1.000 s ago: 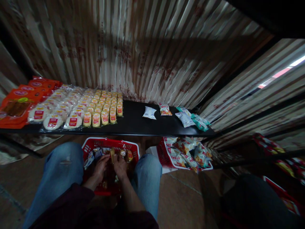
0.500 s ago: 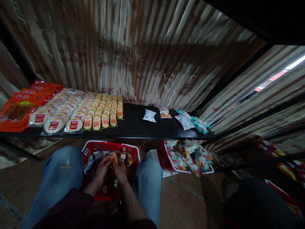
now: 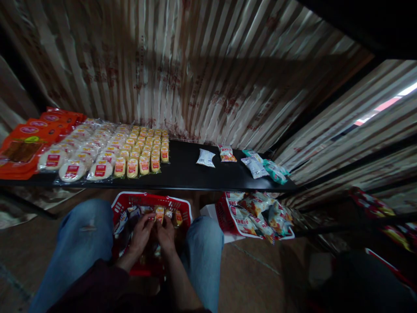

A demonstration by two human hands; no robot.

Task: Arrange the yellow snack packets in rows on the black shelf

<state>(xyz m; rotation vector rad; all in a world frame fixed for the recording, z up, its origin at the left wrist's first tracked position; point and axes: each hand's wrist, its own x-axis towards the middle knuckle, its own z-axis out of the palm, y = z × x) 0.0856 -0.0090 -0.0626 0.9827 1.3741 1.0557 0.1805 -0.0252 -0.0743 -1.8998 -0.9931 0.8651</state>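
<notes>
Between my knees sits a red plastic basket [image 3: 180, 204] with a white rim, holding several wrapped snacks. Over it, both hands meet at a small yellow wrapped cake [image 3: 159, 214] with a red label. My left hand [image 3: 142, 230] has its fingertips pinched at the cake's left side. My right hand [image 3: 166, 234] grips the same cake from the right and below. Another yellow wrapped cake [image 3: 177, 218] lies in the basket just right of my hands. Blue and white packets [image 3: 121, 222] lie at the basket's left side, partly in shadow.
A black shelf [image 3: 182, 169] runs across in front. On it stand rows of yellow cakes [image 3: 145, 163], round white wrapped cakes [image 3: 72, 170], orange bags [image 3: 24, 148] and loose packets [image 3: 255, 167]. A second red basket [image 3: 223, 213] with snack bags [image 3: 257, 215] stands to the right.
Both hands have shifted slightly right, and the cake between them now stands more upright with its label facing me. The view has moved a little.
</notes>
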